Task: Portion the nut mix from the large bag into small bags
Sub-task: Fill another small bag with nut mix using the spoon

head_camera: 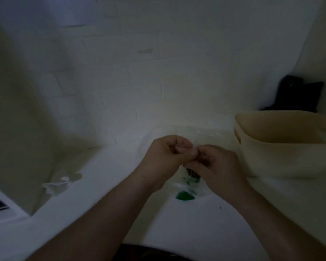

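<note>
1. Head view, dim and soft: both hands meet above a white surface (205, 228), close in front of the person.
2. The left hand (164, 155) has its fingers (179, 146) curled, thumb and forefinger pinching the top edge of a small clear bag (191, 182).
3. The right hand (218, 164) is curled the same way and pinches the same edge from the other side; the two hands touch at the fingertips.
4. The small clear bag hangs below the hands, its long axis running down towards the person, with dark contents and something green at the bottom.
5. The mouth lies right between both pinches, neither hand nearer, so parting or sealing it turns on pulling sideways.
6. A beige tub (282, 144) stands just right of the hands; I cannot tell where the large bag is.
</note>
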`<action>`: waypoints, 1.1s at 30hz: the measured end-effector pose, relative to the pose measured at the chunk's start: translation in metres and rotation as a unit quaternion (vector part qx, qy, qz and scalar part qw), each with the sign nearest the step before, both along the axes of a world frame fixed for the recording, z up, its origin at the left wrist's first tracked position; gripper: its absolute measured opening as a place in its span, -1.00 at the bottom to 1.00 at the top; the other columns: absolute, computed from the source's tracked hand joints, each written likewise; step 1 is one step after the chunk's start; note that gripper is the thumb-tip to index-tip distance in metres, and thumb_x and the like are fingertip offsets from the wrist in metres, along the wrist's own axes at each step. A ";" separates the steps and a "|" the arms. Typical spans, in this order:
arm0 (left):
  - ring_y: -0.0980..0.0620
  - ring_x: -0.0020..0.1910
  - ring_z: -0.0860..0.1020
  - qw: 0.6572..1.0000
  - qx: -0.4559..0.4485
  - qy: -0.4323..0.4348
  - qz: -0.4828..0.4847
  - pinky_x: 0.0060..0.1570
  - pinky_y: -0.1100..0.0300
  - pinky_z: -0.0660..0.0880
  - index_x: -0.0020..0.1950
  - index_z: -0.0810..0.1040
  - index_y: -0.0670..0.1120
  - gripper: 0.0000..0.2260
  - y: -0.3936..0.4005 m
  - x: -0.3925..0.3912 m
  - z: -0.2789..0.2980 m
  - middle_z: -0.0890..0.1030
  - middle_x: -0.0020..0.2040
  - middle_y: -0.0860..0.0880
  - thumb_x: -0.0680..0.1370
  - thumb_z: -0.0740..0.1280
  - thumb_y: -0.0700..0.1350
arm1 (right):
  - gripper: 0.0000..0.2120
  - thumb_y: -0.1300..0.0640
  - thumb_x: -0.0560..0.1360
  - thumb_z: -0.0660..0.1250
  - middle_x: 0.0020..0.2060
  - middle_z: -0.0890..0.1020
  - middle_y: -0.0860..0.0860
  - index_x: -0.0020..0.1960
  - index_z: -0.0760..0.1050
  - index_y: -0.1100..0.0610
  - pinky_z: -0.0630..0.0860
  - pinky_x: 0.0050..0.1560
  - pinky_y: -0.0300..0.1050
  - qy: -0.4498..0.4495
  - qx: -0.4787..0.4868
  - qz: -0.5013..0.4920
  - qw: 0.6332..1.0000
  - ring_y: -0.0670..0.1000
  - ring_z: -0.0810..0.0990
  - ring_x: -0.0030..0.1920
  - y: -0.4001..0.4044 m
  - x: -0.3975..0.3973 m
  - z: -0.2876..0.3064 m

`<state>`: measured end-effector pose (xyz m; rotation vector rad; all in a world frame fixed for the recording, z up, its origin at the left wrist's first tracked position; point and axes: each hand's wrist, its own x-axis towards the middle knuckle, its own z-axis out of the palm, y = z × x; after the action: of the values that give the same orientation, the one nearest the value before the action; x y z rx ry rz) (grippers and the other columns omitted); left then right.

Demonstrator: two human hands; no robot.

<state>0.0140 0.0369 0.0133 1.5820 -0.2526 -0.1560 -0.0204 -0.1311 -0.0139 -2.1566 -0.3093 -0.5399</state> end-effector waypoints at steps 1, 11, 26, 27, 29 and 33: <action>-0.06 -0.19 0.62 1.000 -0.007 0.010 -0.011 -0.05 0.03 0.59 -0.08 0.66 -0.16 -0.89 -0.002 0.001 -0.006 0.67 -0.21 -0.16 0.50 0.52 -0.33 | -0.95 0.02 0.48 0.53 -0.23 0.67 -0.23 -0.10 0.66 -0.07 0.44 -0.24 -0.42 0.002 -0.001 0.014 1.000 -0.19 0.64 -0.19 -0.004 0.001 -0.004; 0.17 -0.08 0.49 0.832 0.369 -0.409 0.072 -0.03 0.38 0.42 0.16 0.65 0.04 -0.76 -0.001 0.002 -0.025 0.58 -0.09 0.09 0.51 0.39 -0.13 | -0.78 0.05 0.54 0.48 -0.38 0.61 -0.20 -0.27 0.57 -0.09 0.38 -0.35 -0.42 0.004 0.005 -0.077 0.997 -0.15 0.59 -0.34 -0.019 0.006 -0.029; 0.26 0.15 0.56 0.862 0.345 -0.371 -0.028 0.18 0.52 0.36 0.35 0.62 0.09 -0.45 -0.006 0.014 -0.027 0.66 0.19 0.16 0.41 0.60 0.21 | -0.80 -0.03 0.63 0.35 -0.28 0.65 -0.10 -0.14 0.64 -0.05 0.51 -0.23 -0.12 0.053 0.074 0.010 0.996 -0.07 0.60 -0.24 -0.052 0.001 -0.016; 0.30 0.11 0.55 0.870 0.357 -0.340 -0.017 0.13 0.58 0.33 0.35 0.62 0.11 -0.47 -0.003 0.016 -0.023 0.66 0.17 0.19 0.42 0.57 0.22 | -0.85 0.02 0.65 0.32 -0.19 0.65 -0.12 -0.02 0.65 -0.10 0.51 -0.16 -0.14 0.046 0.031 -0.002 0.998 -0.09 0.61 -0.16 -0.060 0.002 -0.016; 0.36 0.02 0.56 0.876 0.401 -0.268 -0.014 0.05 0.57 0.37 0.36 0.61 0.14 -0.50 0.003 0.020 -0.015 0.64 0.12 0.23 0.47 0.47 0.29 | -0.73 0.15 0.68 0.26 -0.01 0.61 -0.07 0.22 0.65 -0.12 0.51 -0.02 -0.15 0.075 -0.112 -0.015 0.991 -0.06 0.58 -0.02 -0.076 0.004 -0.019; 0.23 -0.08 0.64 0.877 0.447 -0.173 -0.024 0.00 0.23 0.59 0.21 0.69 0.10 -0.41 0.007 0.027 -0.016 0.71 -0.05 0.15 0.49 0.21 0.49 | -0.38 0.40 0.57 0.18 0.12 0.53 -0.07 0.29 0.60 -0.28 0.46 0.03 -0.11 0.180 -0.306 0.030 0.935 0.05 0.57 0.10 -0.079 0.008 -0.026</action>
<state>0.0407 0.0436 -0.0030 2.5342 -0.5521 -0.0175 -0.0126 -0.2104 -0.0399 -2.7760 -0.3715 0.0122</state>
